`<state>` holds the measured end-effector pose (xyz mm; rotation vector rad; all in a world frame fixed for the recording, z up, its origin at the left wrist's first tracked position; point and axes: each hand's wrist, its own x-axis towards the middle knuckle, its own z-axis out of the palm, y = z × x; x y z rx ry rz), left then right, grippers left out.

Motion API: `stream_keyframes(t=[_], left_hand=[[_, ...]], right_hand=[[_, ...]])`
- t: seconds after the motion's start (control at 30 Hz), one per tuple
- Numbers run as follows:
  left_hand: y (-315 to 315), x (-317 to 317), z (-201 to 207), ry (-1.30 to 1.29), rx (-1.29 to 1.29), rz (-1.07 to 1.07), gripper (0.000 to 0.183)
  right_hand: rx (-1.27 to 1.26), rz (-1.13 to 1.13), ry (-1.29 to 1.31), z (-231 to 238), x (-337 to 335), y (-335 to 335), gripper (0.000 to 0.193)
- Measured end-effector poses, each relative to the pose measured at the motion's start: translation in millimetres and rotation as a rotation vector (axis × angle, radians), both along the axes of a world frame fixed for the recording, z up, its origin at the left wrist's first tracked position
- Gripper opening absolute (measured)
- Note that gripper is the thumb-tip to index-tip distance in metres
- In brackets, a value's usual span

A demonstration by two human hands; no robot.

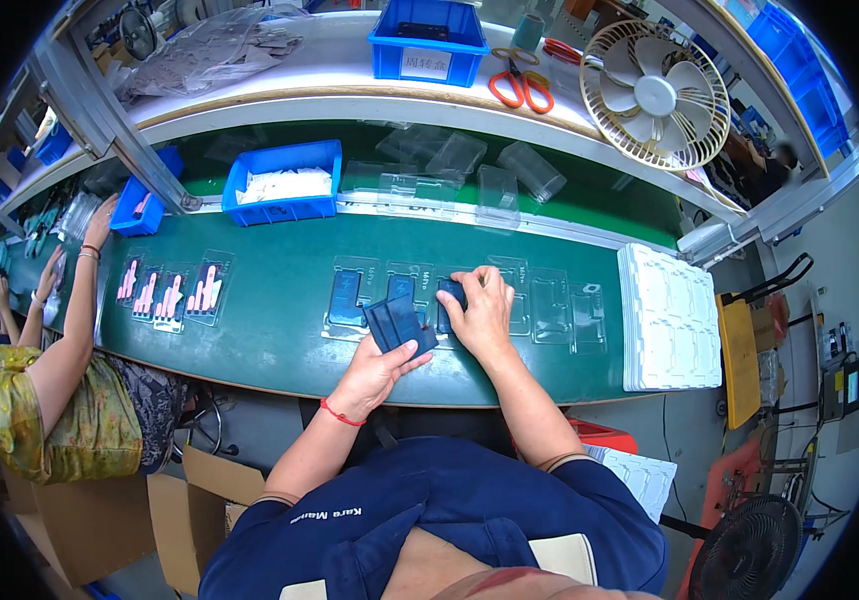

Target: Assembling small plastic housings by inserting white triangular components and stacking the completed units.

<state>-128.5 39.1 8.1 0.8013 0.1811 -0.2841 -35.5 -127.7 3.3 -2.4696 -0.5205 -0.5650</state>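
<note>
My left hand (375, 375) holds a fanned stack of flat dark blue rectangular pieces (398, 324) above the green tabletop. To its right, my right hand (482, 312) has its thumb and fingers closed on another flat dark piece (449, 302), at a clear plastic blister tray partly hidden under the hands. Just left of that, two clear trays each hold a dark piece, one at the left (346, 298) and one in the middle (402, 280). On the right lie clear blister trays with no dark piece, such as this one (551, 305).
White molded trays (672, 318) are stacked at the right. Trays with pink pieces (208, 290) lie left, near a co-worker's arm (80, 300). A blue bin (283, 185) with white contents stands behind; the shelf above bears a fan (656, 96), red-handled scissors (521, 90) and another blue bin (430, 45).
</note>
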Motion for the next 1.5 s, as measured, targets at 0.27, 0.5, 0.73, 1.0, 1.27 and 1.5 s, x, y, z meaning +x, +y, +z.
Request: stream_keyframes(t=[0.27, 0.5, 0.73, 1.0, 1.27, 1.5], left_hand=[[-28, 17, 6, -0.005, 0.14, -0.049, 0.063], [-29, 16, 1, -0.015, -0.036, -0.116, 0.055], [-42, 24, 5, -0.05, 0.164, -0.047, 0.046], [-54, 30, 6, -0.083, 0.222, -0.104, 0.066], [-49, 30, 6, -0.066, 0.201, -0.063, 0.063], [-77, 28, 1, -0.204, 0.263, -0.11, 0.07]], right_hand=[[0.72, 0.297, 0.36, 16, -12, -3, 0.028], [-0.023, -0.227, 0.029, -16, 28, -72, 0.032], [0.185, -0.013, 0.148, 17, -9, -44, 0.03], [0.701, -0.232, 0.305, 13, 12, -108, 0.025], [-0.018, -0.392, 0.173, -5, 0, -123, 0.043], [0.287, 0.048, 0.133, 16, -42, -60, 0.024]])
